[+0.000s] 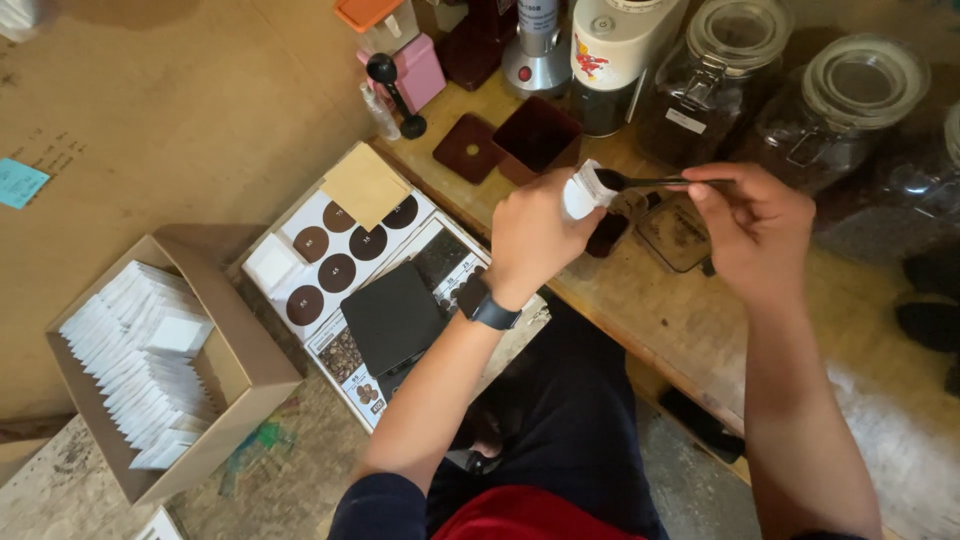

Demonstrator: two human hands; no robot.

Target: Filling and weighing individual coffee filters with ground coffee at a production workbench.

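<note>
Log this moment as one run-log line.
left hand: holds small white pouch | right hand: holds black spoon, bowl at pouch mouth | nearby: glass jars, cardboard box of white pouches

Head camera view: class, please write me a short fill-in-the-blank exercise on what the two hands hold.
1. The left hand holds a small ____ packet.
2. The right hand holds a black ____ at the packet's mouth.
3. The cardboard box of white packets lies to the person's ____.

Missing words: white; spoon; left
</note>
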